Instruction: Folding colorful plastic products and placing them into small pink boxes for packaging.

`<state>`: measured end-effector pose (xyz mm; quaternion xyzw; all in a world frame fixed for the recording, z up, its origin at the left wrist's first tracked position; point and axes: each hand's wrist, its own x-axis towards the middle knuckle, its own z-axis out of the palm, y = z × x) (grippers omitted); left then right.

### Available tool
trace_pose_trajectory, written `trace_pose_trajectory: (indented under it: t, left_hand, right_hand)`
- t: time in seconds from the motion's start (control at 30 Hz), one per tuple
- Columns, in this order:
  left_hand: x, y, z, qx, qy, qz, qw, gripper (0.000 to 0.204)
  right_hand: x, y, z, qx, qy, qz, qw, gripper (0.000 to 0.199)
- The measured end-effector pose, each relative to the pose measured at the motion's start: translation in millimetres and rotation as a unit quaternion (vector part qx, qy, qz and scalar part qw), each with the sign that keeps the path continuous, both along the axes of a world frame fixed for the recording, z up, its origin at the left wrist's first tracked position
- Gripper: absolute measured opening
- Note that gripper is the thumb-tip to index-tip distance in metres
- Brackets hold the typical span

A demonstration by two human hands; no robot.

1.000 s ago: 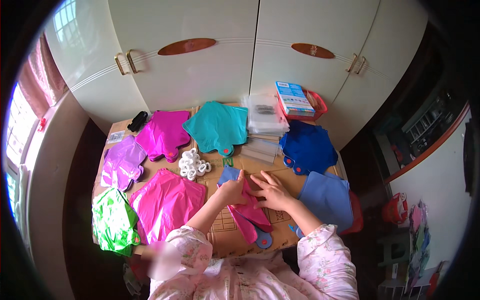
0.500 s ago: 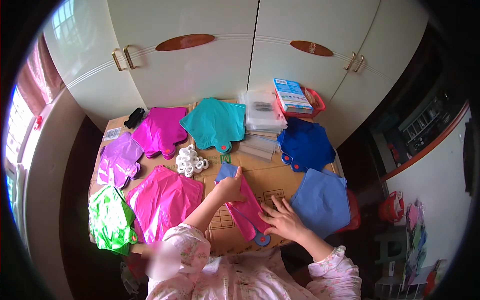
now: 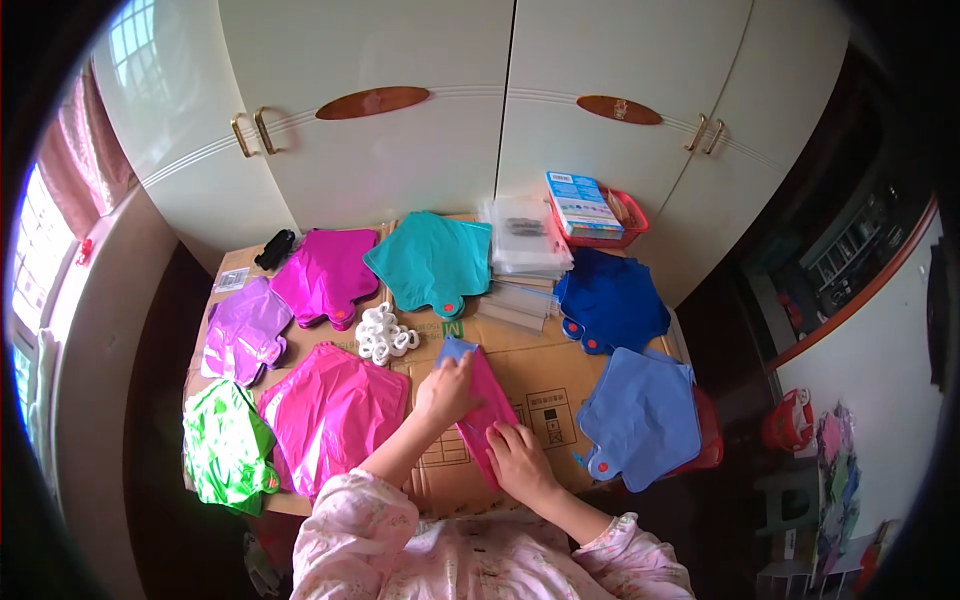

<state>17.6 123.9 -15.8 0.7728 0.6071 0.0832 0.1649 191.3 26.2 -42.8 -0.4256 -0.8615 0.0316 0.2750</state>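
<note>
A narrow strip folded from shiny pink and blue sheet (image 3: 490, 402) lies slantwise on the cardboard in front of me. My left hand (image 3: 447, 390) is over its upper part, beside the blue end; the fingers are bent and a little blurred. Across the lower part rests my right hand (image 3: 520, 466), its fingers spread over the pink surface and hiding the near end. To the right is a stack of flat blue sheets (image 3: 640, 415) with a rounded tab and a red dot. A pile of white rings (image 3: 384, 335) sits beyond my left hand.
Around the cardboard (image 3: 548, 372) lie bright pink (image 3: 335, 420), green (image 3: 225, 445), purple (image 3: 245, 325), magenta (image 3: 325, 275), teal (image 3: 432, 258) and dark blue stacks (image 3: 612, 300). Clear bags (image 3: 522, 245) and a red basket (image 3: 630, 218) holding a box (image 3: 583, 205) are at the back, before white cabinets (image 3: 370, 50).
My right hand has moved left and onto the strip's lower part, covering its blue tab. My left hand has shifted slightly left. The tab of the blue stack now shows.
</note>
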Motion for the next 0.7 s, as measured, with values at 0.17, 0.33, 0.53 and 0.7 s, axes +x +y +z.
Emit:
trace_pose_trajectory:
  t: [0.17, 0.33, 0.53, 0.7]
  left_hand:
    - [-15, -39, -19, 0.110, -0.148, 0.076, 0.980, 0.094]
    - [-9, -47, -14, 0.003, -0.406, 0.176, 0.897, 0.103]
    - [-5, -58, -19, 0.025, -0.161, 0.154, 0.974, 0.071]
    - [-5, -59, -18, 0.059, -0.091, 0.118, 0.987, 0.033]
  right_hand:
    - [1, 2, -4, -0.026, 0.025, 0.015, 0.999, 0.027]
    - [1, 2, -9, -0.022, 0.029, 0.010, 0.999, 0.027]
    - [2, 3, -7, -0.028, 0.025, 0.026, 0.999, 0.026]
    - [2, 6, -7, -0.027, 0.021, 0.025, 0.999, 0.022]
